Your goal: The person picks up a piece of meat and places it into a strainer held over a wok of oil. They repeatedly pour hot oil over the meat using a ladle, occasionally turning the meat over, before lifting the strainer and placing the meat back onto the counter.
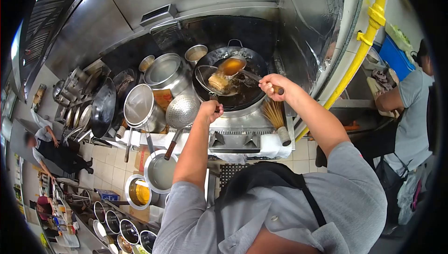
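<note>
The person in front of me works over a large black steel wok [258,63]. The left hand [211,111] is closed around the dark handle of a round metal strainer [199,77], whose bowl is over the near-left part of the wok, with a pale golden, layered piece of food [218,82] in it. The right hand [274,87] is wrapped round the wooden handle of a steel ladle [232,66]; its bowl, full of orange-brown liquid, is above the wok, just beside the food. I can't tell whether the ladle touches the strainer. Left of the wok lies a perforated steel skimmer [183,110], and a small steel pot [196,45] sits just behind and left. A tan bristle brush [274,115] is near the wok's front right; well to its right stands a co-worker [414,102] in grey.
</note>
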`<action>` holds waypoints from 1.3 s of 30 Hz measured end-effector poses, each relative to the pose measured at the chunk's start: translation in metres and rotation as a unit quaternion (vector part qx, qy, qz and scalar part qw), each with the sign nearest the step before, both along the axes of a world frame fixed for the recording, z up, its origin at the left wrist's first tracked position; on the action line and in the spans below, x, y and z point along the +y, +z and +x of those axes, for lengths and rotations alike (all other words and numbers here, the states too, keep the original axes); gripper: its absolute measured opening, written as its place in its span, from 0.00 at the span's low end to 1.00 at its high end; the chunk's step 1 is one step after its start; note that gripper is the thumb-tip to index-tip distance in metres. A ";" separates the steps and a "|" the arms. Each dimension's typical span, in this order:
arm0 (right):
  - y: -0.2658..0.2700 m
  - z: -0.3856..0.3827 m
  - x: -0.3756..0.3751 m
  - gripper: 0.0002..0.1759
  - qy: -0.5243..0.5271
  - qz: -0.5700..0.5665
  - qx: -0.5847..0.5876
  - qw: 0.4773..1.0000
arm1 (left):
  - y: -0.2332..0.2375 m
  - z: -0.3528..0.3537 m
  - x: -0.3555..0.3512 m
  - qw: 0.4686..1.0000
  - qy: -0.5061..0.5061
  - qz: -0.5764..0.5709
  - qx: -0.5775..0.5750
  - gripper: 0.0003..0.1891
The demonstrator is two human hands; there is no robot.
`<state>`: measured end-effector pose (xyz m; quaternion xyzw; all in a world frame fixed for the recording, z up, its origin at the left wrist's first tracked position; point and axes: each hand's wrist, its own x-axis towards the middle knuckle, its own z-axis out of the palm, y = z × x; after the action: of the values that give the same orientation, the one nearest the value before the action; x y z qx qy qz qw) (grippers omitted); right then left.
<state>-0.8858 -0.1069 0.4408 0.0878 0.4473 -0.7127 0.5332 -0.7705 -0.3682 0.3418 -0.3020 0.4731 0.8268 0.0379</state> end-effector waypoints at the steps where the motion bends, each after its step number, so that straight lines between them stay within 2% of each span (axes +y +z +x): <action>1: 0.001 -0.003 -0.002 0.13 0.016 0.000 0.031 0.999 | 0.001 -0.001 0.005 1.000 0.003 0.000 0.010 0.02; 6: 0.026 -0.002 -0.010 0.13 0.022 0.065 0.113 0.991 | 0.002 -0.011 0.015 1.000 -0.016 0.002 0.014 0.02; 8: 0.033 0.000 -0.013 0.13 0.021 0.104 0.188 0.976 | 0.008 -0.010 0.018 1.000 -0.016 -0.009 0.025 0.02; 10: 0.040 0.001 -0.016 0.12 0.017 0.109 0.184 0.977 | 0.011 -0.013 0.019 1.000 -0.010 -0.007 0.023 0.02; 17: 0.034 0.004 -0.021 0.12 0.007 0.191 0.347 0.918 | 0.022 -0.013 0.008 1.000 -0.012 0.001 0.015 0.02; 19: 0.017 -0.008 -0.022 0.11 0.037 0.264 0.454 0.850 | 0.023 -0.010 -0.002 1.000 -0.024 0.012 -0.003 0.03; 20: 0.004 -0.014 -0.023 0.11 0.038 0.261 0.453 0.852 | 0.026 -0.007 -0.005 1.000 -0.022 0.009 -0.005 0.03; 22: -0.007 -0.014 -0.028 0.11 0.084 0.404 0.561 0.718 | 0.042 0.006 -0.005 0.999 -0.014 -0.050 -0.011 0.02; 23: -0.015 -0.011 -0.025 0.15 0.101 0.462 0.621 0.625 | 0.042 0.008 -0.009 0.998 -0.012 -0.052 -0.012 0.02; 24: -0.045 -0.021 -0.026 0.14 0.045 0.474 0.617 0.626 | 0.041 0.010 -0.014 0.995 -0.018 -0.098 -0.005 0.02; 26: -0.068 -0.013 -0.024 0.14 0.023 0.482 0.630 0.609 | 0.043 0.014 -0.021 0.989 -0.024 -0.145 0.001 0.02; 27: -0.070 -0.008 -0.024 0.16 0.052 0.485 0.602 0.632 | 0.047 0.017 -0.021 0.982 -0.018 -0.187 -0.011 0.02; 28: -0.072 -0.004 -0.024 0.16 0.051 0.485 0.601 0.633 | 0.052 0.019 -0.021 0.973 -0.014 -0.229 -0.023 0.02; 29: -0.073 0.000 -0.024 0.09 0.055 0.422 0.502 0.753 | 0.056 0.019 -0.021 0.973 -0.016 -0.229 -0.023 0.02; 30: -0.075 0.002 -0.023 0.09 0.057 0.347 0.389 0.851 | 0.061 0.020 -0.019 0.972 0.000 -0.232 -0.033 0.02; 31: -0.073 -0.002 -0.018 0.09 0.022 0.192 0.195 0.962 | 0.063 0.020 -0.018 0.971 0.016 -0.235 -0.043 0.03; 32: -0.070 -0.008 -0.012 0.12 -0.018 0.021 -0.012 1.000 | 0.060 0.019 -0.019 0.971 0.012 -0.234 -0.044 0.03; 34: -0.041 -0.003 -0.008 0.09 -0.064 -0.016 -0.110 0.992 | 0.054 0.016 -0.022 0.973 0.016 -0.227 -0.037 0.03; 39: -0.011 0.008 -0.003 0.11 -0.077 -0.017 -0.104 0.992 | 0.037 0.007 -0.017 0.986 0.001 -0.160 -0.037 0.01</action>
<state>-0.8782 -0.1104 0.4295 0.1864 0.3697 -0.7457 0.5220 -0.7632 -0.3851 0.3786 -0.3349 0.5976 0.7285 0.0055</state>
